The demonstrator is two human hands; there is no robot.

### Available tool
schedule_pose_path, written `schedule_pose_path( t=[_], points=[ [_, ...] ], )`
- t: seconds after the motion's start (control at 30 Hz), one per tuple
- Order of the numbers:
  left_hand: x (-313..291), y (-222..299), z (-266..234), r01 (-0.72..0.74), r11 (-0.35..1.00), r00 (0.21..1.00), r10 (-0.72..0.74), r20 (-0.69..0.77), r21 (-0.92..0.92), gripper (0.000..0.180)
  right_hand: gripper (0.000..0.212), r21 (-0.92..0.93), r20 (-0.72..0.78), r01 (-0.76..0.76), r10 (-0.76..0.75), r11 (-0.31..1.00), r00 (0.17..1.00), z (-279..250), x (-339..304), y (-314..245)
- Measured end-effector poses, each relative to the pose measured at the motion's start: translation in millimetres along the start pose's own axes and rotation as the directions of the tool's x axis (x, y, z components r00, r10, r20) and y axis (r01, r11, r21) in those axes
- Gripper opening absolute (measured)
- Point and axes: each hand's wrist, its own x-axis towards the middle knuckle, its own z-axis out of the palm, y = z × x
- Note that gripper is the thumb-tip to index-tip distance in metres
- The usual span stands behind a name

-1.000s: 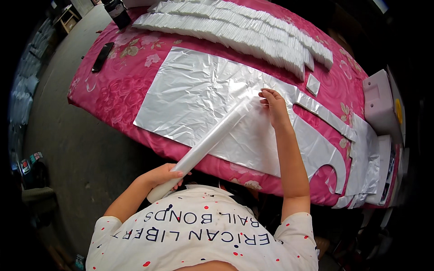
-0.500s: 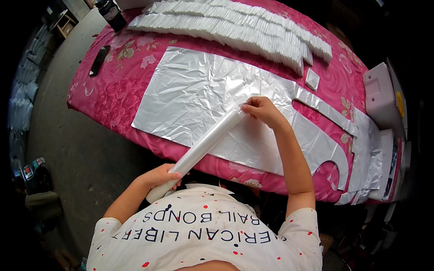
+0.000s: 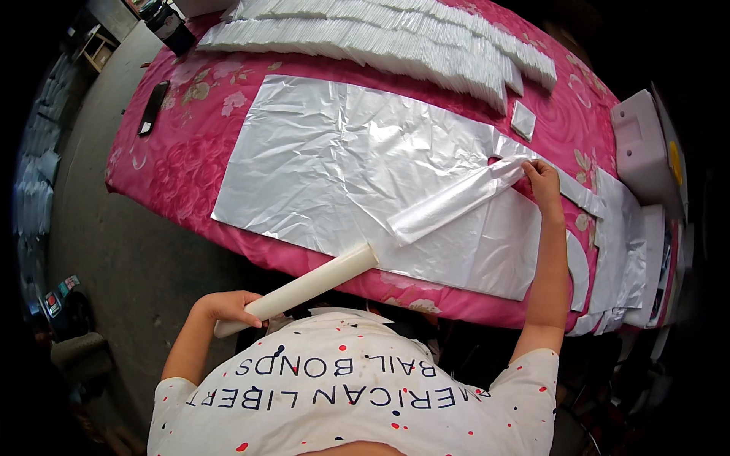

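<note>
My left hand [image 3: 230, 306] is closed round the near end of a cream-coloured hollow tube [image 3: 315, 281], which slants up over the table's front edge. To the right, my right hand [image 3: 543, 181] pinches the far end of a loosely rolled, thin white plastic bag [image 3: 456, 201], off the tube. That roll hangs over a flat pile of shiny white plastic vest bags [image 3: 312, 159]. Cut-out handle straps lie at the pile's right end, partly behind my right hand and forearm.
Long rows of folded white packets [image 3: 365, 49] stand along the back of the table. A single folded packet [image 3: 523, 121], a black phone [image 3: 153, 109] and a dark jar [image 3: 167, 29] lie on the pink flowered tablecloth [image 3: 190, 175]. At right stands a white box [image 3: 646, 148].
My right hand has moved right and drawn the rolled bag off the tube, baring its cream surface. My left hand has shifted slightly left and down with the tube.
</note>
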Motion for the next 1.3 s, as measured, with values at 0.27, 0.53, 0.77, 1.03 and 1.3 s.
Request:
schedule_pose_path(
  t=[0.27, 0.53, 0.77, 1.03, 1.3],
  points=[
    [10.0, 134.6, 2.9, -0.08, 0.761, 0.99, 0.134, -0.035, 0.644, 0.045, 0.016, 0.085, 0.112, -0.009, -0.001, 0.996, 0.994, 21.4, -1.1, -18.1],
    [123.1, 217.4, 38.7, -0.091, -0.143, 0.602, 0.78, 0.169, 0.986, 0.039, 0.015, 0.127, 0.356, -0.003, -0.043, 0.992, 0.933, 91.5, 8.4, -68.3],
    [148.7, 165.2, 46.7, -0.445, -0.271, 0.589, 0.629, 0.507, 0.854, 0.057, 0.016, 0.001, 0.422, 0.033, -0.03, 0.999, 0.906, 98.0, 26.7, -64.5],
    [152.4, 139.1, 58.8, -0.313, -0.283, 0.696, 0.581, 0.422, 0.907, 0.084, 0.036, 0.169, 0.361, -0.156, 0.086, 0.973, 0.928, 96.2, 29.0, -69.3],
    [156.9, 123.6, 85.1, -0.218, -0.222, 0.691, 0.653, 0.311, 0.95, 0.086, 0.047, -0.125, 0.4, 0.459, -0.379, 0.88, 0.834, 113.0, -111.9, -114.9]
  ],
)
